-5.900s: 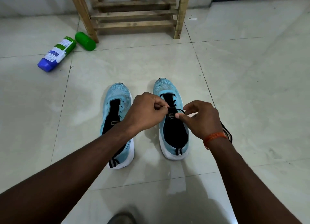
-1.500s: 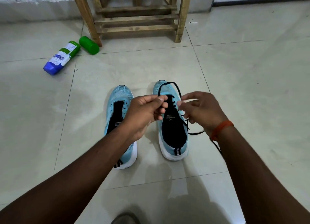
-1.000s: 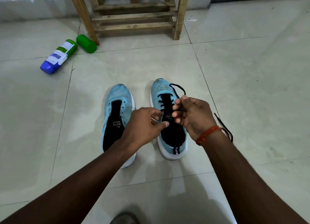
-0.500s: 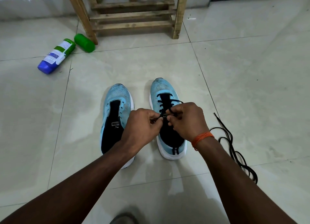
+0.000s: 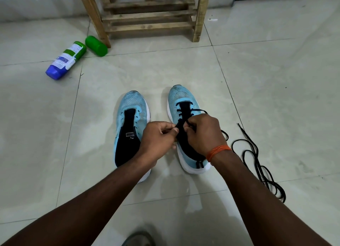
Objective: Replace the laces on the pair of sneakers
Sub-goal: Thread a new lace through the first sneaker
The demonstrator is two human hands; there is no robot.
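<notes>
A pale glossy tiled floor [image 5: 276, 80] carries everything. At its far edge stands a slatted raw-wood frame [image 5: 149, 15]. Nearer, two light-blue knit sneakers with white soles sit side by side, toes pointing away: the unlaced left sneaker [image 5: 132, 106] and the right sneaker [image 5: 181, 96], which has a black shoelace [image 5: 257, 164] crossed through its front eyelets. Both hands meet over the right sneaker's black tongue, touching each other. The left hand [image 5: 156, 137] is curled, thumb and forefinger pinched together at the tongue's left edge, probably on a lace end, though the grip is mostly hidden. The right hand [image 5: 204, 133], an orange thread band [image 5: 218, 151] at its wrist, is curled too and pinches a strand that runs up from the eyelets. The rest of the lace trails out beyond the right wrist and lies in loose loops on the floor just right of that sneaker. Far left lies a blue-and-white plastic bottle [image 5: 66, 60] on its side, a green cylindrical cap [image 5: 96, 46] just beside it
</notes>
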